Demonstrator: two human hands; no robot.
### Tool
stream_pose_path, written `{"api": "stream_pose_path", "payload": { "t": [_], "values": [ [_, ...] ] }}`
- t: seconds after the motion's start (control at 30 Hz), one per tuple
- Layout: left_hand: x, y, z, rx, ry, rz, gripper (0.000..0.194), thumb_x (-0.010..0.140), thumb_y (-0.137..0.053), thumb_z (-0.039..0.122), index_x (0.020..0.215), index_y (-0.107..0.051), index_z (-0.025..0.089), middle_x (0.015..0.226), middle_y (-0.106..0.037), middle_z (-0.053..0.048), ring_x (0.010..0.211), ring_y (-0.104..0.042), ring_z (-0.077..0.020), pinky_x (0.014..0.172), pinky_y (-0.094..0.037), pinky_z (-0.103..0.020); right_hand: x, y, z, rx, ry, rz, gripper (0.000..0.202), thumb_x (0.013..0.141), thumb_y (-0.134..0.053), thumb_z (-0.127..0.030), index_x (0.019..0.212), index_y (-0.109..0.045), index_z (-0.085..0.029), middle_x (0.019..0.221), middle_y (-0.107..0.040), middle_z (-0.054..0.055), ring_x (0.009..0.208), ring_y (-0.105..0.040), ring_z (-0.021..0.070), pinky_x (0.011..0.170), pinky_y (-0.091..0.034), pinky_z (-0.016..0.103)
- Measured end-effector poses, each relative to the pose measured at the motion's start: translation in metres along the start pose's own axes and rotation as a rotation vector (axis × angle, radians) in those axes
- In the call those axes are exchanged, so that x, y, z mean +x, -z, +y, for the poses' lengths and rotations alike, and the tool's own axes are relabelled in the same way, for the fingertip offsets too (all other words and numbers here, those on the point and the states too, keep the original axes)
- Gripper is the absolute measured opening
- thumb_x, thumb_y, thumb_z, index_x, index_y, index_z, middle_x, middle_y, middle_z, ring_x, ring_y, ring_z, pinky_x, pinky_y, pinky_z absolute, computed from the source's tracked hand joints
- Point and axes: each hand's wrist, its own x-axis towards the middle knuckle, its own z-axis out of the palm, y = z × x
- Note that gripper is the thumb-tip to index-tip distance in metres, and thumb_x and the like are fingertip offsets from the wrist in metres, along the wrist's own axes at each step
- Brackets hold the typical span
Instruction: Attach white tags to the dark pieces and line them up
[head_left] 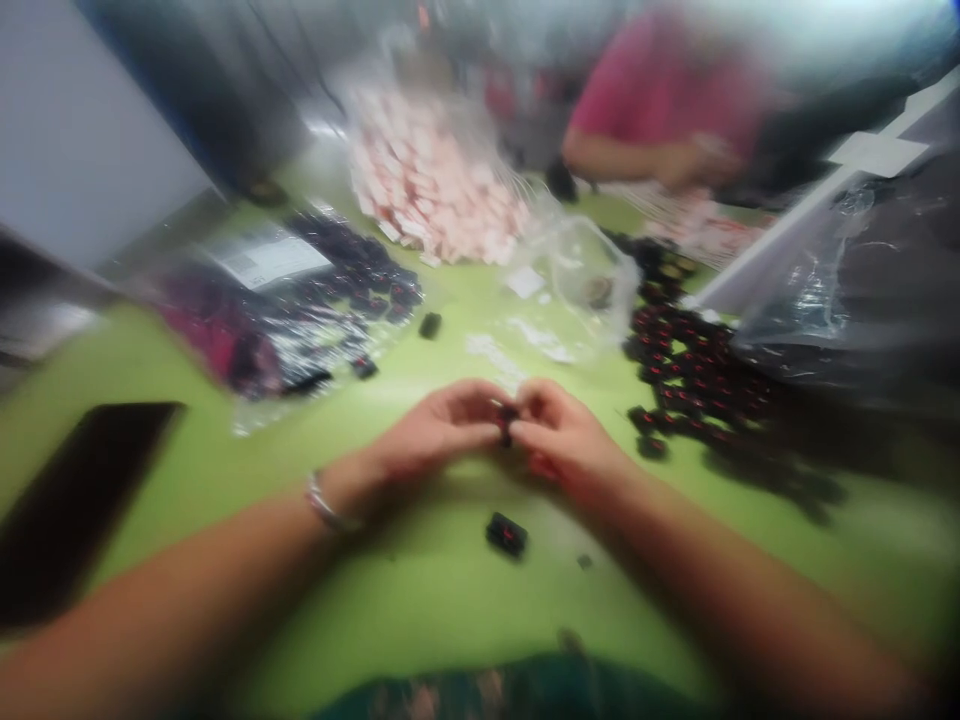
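Both hands meet over the middle of the green table, pinching one small black part between them. My left hand has its thumb and fingers closed on the part's left side. From the right, my right hand grips the same part. Fingertips cover most of it, and blur hides its details. Below the hands lies a black block with a red mark. Further off, near the clear bag, is another small black piece.
Many black and red parts are heaped at the right beside a dark plastic bag. A clear bag of black parts lies left, pale pink pieces behind. A dark slab is far left. Across the table, a person sits.
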Motion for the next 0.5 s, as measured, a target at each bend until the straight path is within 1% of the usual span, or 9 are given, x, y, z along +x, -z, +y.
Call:
{"api": "stream_pose_path", "payload": {
  "t": [0.07,0.13,0.17,0.23,0.3,0.33,0.4,0.5],
  "values": [
    [0.0,0.0,0.002,0.016,-0.027,-0.014,0.024,0.072,-0.076,0.013,0.094,-0.068,0.016,0.091,-0.072,-0.004,0.085,-0.067,-0.0143,0.079,-0.05,-0.025,0.001,0.004,-0.002,0.025,-0.034,-0.087,0.03,0.072,-0.071,-0.031,0.088,-0.047,-0.023,0.066,-0.045,-0.009,0.042,-0.037,0.0042,0.034,-0.03,0.017],
    [0.001,0.001,0.002,0.023,-0.062,0.026,0.027,0.072,-0.076,0.014,0.097,-0.068,0.017,0.092,-0.072,-0.004,0.083,-0.066,-0.0136,0.078,-0.05,-0.024,0.004,0.007,-0.005,-0.06,-0.001,-0.101,0.03,0.072,-0.071,-0.035,0.087,-0.05,-0.022,0.065,-0.047,-0.008,0.043,-0.04,0.0053,0.036,-0.033,0.018],
    [0.003,0.002,0.002,0.015,-0.085,0.079,0.029,0.072,-0.076,0.016,0.099,-0.068,0.017,0.091,-0.072,-0.004,0.081,-0.065,-0.0126,0.076,-0.049,-0.023,0.006,0.009,-0.007,-0.142,0.042,-0.067,0.026,0.074,-0.069,-0.036,0.086,-0.051,-0.021,0.065,-0.049,-0.007,0.044,-0.042,0.006,0.038,-0.035,0.019],
    [0.005,0.005,0.003,-0.028,-0.119,0.22,0.032,0.071,-0.077,0.017,0.101,-0.068,0.017,0.086,-0.071,-0.003,0.076,-0.064,-0.0103,0.073,-0.049,-0.021,0.012,0.015,-0.007,-0.357,0.168,0.076,0.017,0.08,-0.063,-0.035,0.081,-0.056,-0.019,0.067,-0.053,-0.003,0.05,-0.046,0.0081,0.047,-0.041,0.023],
    [0.008,0.007,0.003,-0.085,-0.128,0.355,0.035,0.068,-0.079,0.018,0.101,-0.068,0.017,0.081,-0.069,-0.002,0.072,-0.063,-0.0091,0.071,-0.048,-0.02,0.019,0.022,-0.004,-0.588,0.298,0.263,0.013,0.083,-0.057,-0.027,0.074,-0.058,-0.018,0.07,-0.057,0.0,0.061,-0.051,0.0112,0.06,-0.045,0.026],
    [0.009,0.008,0.003,-0.106,-0.128,0.397,0.036,0.067,-0.08,0.018,0.101,-0.067,0.016,0.08,-0.069,-0.002,0.072,-0.062,-0.0088,0.07,-0.048,-0.02,0.023,0.025,-0.001,-0.687,0.328,0.312,0.01,0.082,-0.056,-0.022,0.074,-0.059,-0.017,0.073,-0.06,0.001,0.067,-0.054,0.013,0.066,-0.046,0.028],
    [0.01,0.009,0.002,-0.123,-0.128,0.429,0.038,0.066,-0.081,0.019,0.101,-0.067,0.016,0.079,-0.068,-0.002,0.071,-0.062,-0.0088,0.069,-0.047,-0.02,0.03,0.032,0.007,-0.869,0.352,0.32,0.008,0.079,-0.056,-0.015,0.074,-0.06,-0.017,0.075,-0.062,0.003,0.073,-0.055,0.0154,0.072,-0.045,0.03],
    [0.01,0.009,0.0,-0.106,-0.136,0.408,0.038,0.065,-0.081,0.02,0.101,-0.067,0.015,0.078,-0.068,-0.002,0.071,-0.061,-0.0089,0.068,-0.047,-0.02,0.033,0.036,0.016,-1.062,0.413,0.239,0.008,0.08,-0.055,-0.013,0.077,-0.061,-0.017,0.078,-0.061,0.004,0.076,-0.055,0.0165,0.073,-0.043,0.029]
  ]
}}
